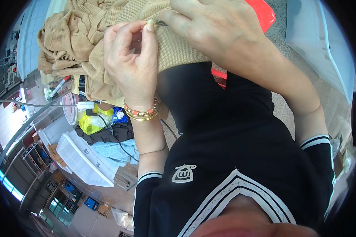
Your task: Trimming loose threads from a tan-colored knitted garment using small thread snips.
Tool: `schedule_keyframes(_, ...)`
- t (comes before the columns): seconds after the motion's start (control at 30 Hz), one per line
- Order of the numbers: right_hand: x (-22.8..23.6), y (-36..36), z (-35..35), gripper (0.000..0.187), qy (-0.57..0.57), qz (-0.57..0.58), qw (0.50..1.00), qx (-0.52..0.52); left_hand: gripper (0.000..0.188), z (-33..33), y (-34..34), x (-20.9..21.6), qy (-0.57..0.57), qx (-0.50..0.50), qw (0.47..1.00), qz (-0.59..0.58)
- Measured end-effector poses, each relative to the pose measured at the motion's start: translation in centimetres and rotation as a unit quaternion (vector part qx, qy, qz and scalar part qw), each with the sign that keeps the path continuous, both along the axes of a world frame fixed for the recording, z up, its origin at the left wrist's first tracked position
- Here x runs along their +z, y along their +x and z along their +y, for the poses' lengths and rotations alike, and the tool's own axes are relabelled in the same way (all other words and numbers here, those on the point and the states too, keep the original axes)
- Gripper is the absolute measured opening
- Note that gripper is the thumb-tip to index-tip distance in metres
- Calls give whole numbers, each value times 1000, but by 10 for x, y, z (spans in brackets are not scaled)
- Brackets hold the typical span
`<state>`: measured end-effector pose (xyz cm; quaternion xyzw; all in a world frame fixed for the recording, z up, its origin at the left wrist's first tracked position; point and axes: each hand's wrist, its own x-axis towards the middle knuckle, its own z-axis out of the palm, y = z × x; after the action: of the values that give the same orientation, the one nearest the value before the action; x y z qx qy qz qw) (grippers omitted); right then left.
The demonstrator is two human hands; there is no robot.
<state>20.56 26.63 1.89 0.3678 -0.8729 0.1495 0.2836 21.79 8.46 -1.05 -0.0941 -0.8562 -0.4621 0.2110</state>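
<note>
A tan knitted garment (182, 51) lies across my lap and bunches up toward the left. Over it, my left hand (132, 59) is closed, its thumb and forefinger pinched together at the tips; what they hold is too small to make out. My right hand (217, 33) comes in from the right, fingers bent over the knit and partly cut off by the upper edge. Between the two hands' fingertips shows a small dark sliver (161, 23), whose kind I cannot tell. A beaded bracelet and gold bangles (142, 112) circle my left wrist.
At the left stand a white plastic crate (81, 158), a yellow plastic bag (89, 124) and light blue cloth (114, 150). A dark cable (114, 134) hangs from a white plug adapter (86, 106). Something red (265, 15) and a translucent bin (316, 43) are at the upper right.
</note>
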Motion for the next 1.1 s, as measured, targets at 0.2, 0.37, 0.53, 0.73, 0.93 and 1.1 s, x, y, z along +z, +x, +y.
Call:
schedule_keyframes(0.2, 5, -3, 0, 16, 72, 19, 997, -10, 7, -1, -3, -5, 34, -19, 999, 8)
schedule_keyframes(0.37, 11, -5, 0, 16, 115, 0, 993, 12, 7, -3, -3, -5, 15, -18, 999, 25)
schedule_keyframes(0.53, 12, -8, 1, 16, 150, -27, 988, 28, 7, -1, -3, -5, 25, -28, 999, 30)
schedule_keyframes(0.73, 6, -9, 0, 19, 146, -36, 988, 32, 7, -2, -3, -8, 40, -29, 998, 29)
schedule_keyframes(0.93, -2, -8, 12, 23, -51, -84, 993, 63, 7, -9, 8, -18, 104, 14, 994, 39)
schedule_keyframes(1.1, -19, -3, 38, 42, -266, -407, 874, 13, 22, -40, 40, -28, 78, 52, 993, -73)
